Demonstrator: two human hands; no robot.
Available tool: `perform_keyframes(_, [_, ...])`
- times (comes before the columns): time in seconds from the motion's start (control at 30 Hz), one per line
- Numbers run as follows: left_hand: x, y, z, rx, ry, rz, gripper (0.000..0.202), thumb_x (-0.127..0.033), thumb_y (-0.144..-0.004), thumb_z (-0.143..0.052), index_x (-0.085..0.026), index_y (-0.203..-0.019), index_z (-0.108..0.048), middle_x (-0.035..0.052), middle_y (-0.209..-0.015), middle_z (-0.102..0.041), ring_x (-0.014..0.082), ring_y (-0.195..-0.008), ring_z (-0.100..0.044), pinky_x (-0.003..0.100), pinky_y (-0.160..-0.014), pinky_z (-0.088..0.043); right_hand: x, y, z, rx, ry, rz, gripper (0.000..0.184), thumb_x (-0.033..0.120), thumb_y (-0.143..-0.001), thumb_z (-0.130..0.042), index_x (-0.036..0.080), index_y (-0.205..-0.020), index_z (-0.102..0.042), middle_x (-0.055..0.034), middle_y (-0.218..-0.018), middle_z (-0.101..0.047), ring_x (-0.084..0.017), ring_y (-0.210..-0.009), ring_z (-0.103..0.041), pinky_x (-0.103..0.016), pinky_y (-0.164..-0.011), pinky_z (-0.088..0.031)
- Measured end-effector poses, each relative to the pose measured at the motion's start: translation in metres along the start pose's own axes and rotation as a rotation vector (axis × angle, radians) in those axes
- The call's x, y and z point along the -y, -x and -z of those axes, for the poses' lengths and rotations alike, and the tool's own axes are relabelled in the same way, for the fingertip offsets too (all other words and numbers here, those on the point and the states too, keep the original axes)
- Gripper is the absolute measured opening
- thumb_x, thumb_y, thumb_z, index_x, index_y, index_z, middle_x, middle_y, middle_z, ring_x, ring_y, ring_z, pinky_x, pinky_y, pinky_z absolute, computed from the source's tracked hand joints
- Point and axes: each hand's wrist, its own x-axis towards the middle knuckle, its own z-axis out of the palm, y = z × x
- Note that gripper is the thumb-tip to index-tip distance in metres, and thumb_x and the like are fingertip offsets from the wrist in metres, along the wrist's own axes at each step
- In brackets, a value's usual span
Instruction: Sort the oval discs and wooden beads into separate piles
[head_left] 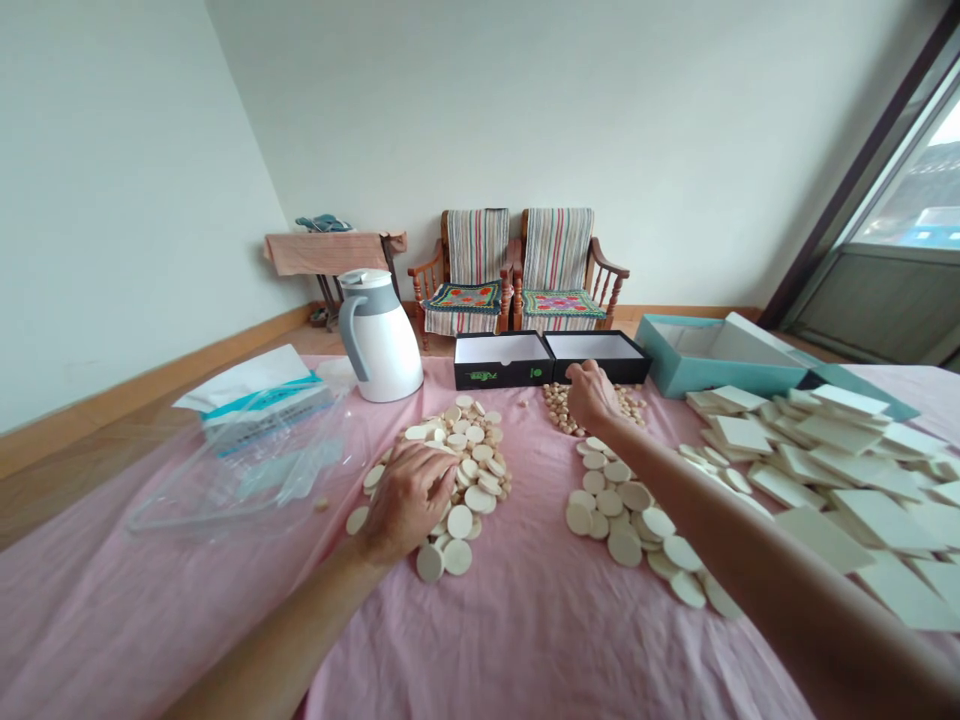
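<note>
My left hand (411, 495) lies over a mixed pile of pale wooden discs (459, 522) and smaller wooden pieces, its fingers resting on top with the thumb apart. Farther forward, my right hand (592, 396) is raised over a heap of small round wooden pieces (557, 408), at the front of a black open box (600, 368). Its fingers are bent together; whatever lies between them is hidden. Beneath my right forearm spreads another group of wooden discs (624, 545). A second black box (501, 374), with green print, stands beside the first.
Square wooden tiles (847, 470) are heaped at the right, before a teal box (679, 370). A white and grey jug (386, 345) stands behind the left pile. Clear plastic packaging (247, 480) and a tissue pack (262, 405) lie left on the pink tablecloth (525, 640).
</note>
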Motion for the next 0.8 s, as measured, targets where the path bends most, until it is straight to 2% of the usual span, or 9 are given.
perform_keyframes(0.17, [-0.001,-0.001,0.001,0.002,0.005,-0.01,0.013,-0.016,-0.087,-0.051,-0.019,-0.089,-0.064,0.0045,-0.087,-0.069,0.0187,-0.085,-0.061,0.037,-0.085,-0.045,0.031,-0.003,-0.014,0.148,0.004,0.255,0.031,0.006,-0.083,-0.041,0.017,-0.097,-0.067,-0.0104,-0.096,-0.062,-0.019,-0.089,-0.058,-0.025,-0.073,-0.039])
perform_keyframes(0.33, [-0.001,-0.002,0.003,-0.002,0.007,-0.008,0.013,-0.016,-0.087,-0.052,-0.019,-0.09,-0.064,0.0048,-0.087,-0.069,0.0187,-0.085,-0.061,0.037,-0.084,-0.045,0.057,0.003,-0.031,0.217,0.03,0.338,0.029,-0.001,-0.076,-0.046,0.011,-0.089,-0.069,-0.0143,-0.095,-0.065,-0.021,-0.092,-0.058,-0.026,-0.076,-0.041])
perform_keyframes(0.47, [-0.001,-0.001,0.002,0.005,0.009,-0.002,0.013,-0.016,-0.086,-0.052,-0.019,-0.089,-0.065,0.0043,-0.086,-0.069,0.0186,-0.085,-0.062,0.037,-0.084,-0.046,0.047,0.002,-0.028,0.204,0.058,0.3,0.026,0.001,-0.075,-0.049,0.011,-0.087,-0.069,-0.0155,-0.092,-0.065,-0.022,-0.088,-0.058,-0.027,-0.072,-0.041])
perform_keyframes(0.67, [-0.002,-0.002,0.003,-0.001,0.018,-0.005,0.014,-0.016,-0.087,-0.051,-0.019,-0.089,-0.065,0.0046,-0.087,-0.069,0.0184,-0.087,-0.061,0.037,-0.086,-0.045,0.015,-0.004,0.0,0.064,0.098,0.144,0.023,0.009,-0.08,-0.046,0.012,-0.092,-0.066,-0.0174,-0.098,-0.06,-0.026,-0.095,-0.053,-0.031,-0.074,-0.039])
perform_keyframes(0.73, [-0.002,-0.002,0.002,0.003,0.018,-0.001,0.014,-0.016,-0.088,-0.051,-0.019,-0.09,-0.064,0.0047,-0.087,-0.069,0.0187,-0.087,-0.061,0.037,-0.085,-0.045,0.016,0.002,0.006,0.047,0.049,0.147,0.022,0.009,-0.08,-0.047,0.013,-0.092,-0.065,-0.0163,-0.1,-0.059,-0.025,-0.095,-0.053,-0.031,-0.076,-0.038])
perform_keyframes(0.8, [-0.002,-0.001,0.002,0.005,0.015,0.0,0.014,-0.017,-0.087,-0.052,-0.019,-0.09,-0.065,0.0047,-0.087,-0.069,0.0189,-0.086,-0.061,0.037,-0.084,-0.045,0.023,0.017,0.008,0.103,-0.04,0.208,0.021,0.008,-0.078,-0.049,0.014,-0.09,-0.065,-0.0121,-0.094,-0.062,-0.021,-0.088,-0.055,-0.029,-0.076,-0.038])
